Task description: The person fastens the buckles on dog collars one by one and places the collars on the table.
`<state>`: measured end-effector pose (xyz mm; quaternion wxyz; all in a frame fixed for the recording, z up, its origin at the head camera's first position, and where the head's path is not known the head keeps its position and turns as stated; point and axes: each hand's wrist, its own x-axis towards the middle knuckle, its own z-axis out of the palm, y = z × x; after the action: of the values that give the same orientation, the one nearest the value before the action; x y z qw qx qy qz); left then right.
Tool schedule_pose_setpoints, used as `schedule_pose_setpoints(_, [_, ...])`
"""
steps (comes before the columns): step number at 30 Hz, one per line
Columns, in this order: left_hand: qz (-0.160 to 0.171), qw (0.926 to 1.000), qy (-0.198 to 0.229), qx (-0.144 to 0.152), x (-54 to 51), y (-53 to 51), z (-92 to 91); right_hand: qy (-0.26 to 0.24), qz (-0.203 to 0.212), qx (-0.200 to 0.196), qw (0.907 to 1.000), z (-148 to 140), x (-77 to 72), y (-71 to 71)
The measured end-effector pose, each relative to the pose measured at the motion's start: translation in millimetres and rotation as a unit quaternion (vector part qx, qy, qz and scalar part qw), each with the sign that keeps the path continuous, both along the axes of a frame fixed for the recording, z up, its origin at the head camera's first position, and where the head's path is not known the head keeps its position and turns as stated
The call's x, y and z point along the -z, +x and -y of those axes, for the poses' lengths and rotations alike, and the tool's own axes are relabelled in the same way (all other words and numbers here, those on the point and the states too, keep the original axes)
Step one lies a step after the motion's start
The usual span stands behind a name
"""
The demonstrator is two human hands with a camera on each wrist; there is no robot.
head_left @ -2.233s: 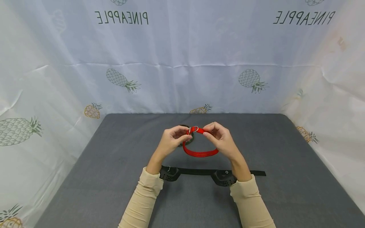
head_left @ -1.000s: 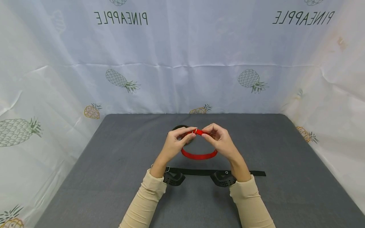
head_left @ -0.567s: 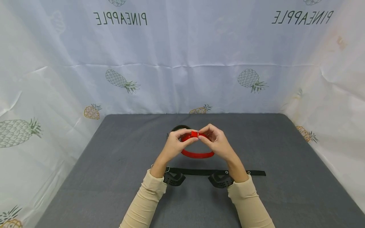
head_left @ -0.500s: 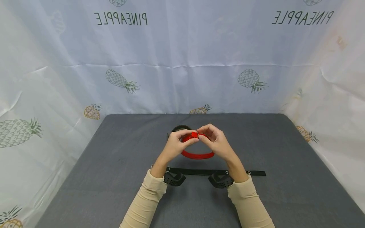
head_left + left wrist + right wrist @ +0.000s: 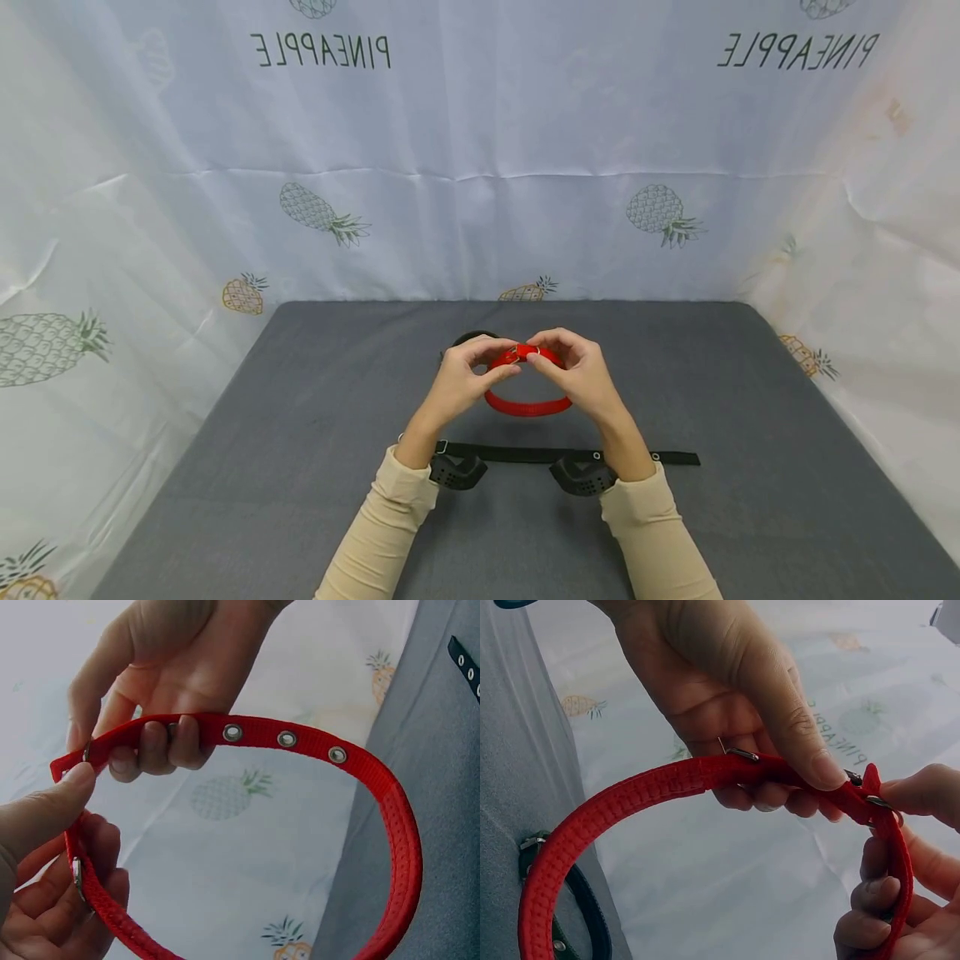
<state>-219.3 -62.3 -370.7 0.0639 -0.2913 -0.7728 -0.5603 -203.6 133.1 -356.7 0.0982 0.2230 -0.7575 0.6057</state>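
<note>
While the red collar (image 5: 528, 408) forms a raised loop above the grey table (image 5: 300, 500), two hands grip its far side. The left hand (image 5: 463, 374) pinches it between thumb and fingers near metal fittings (image 5: 744, 754); the right hand (image 5: 583, 374) pinches the strap portion, fingers curled around it beside a row of metal eyelets (image 5: 286, 739). Beyond the red collar, partly hidden by the left hand, a dark looped band (image 5: 590, 907) lies on the table. Nearer the person than the collar, a black strap (image 5: 517, 454) stretches sideways; behind the collar hangs a pineapple-print curtain (image 5: 480, 125).
</note>
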Motion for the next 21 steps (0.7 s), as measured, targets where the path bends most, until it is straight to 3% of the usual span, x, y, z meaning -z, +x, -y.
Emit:
schedule_pose_setpoints(10, [-0.041, 0.9988, 0.028, -0.009, -0.3, 0.4, -1.2, -0.014, 0.006, -0.007, 0.9999, -0.9, -1.4, 0.2])
schedule_pose_setpoints(21, [-0.073, 0.9970, 0.026, -0.002, 1.9, 0.0, -0.6, 0.012, 0.011, -0.006, 0.9998, -2.1, -1.7, 0.4])
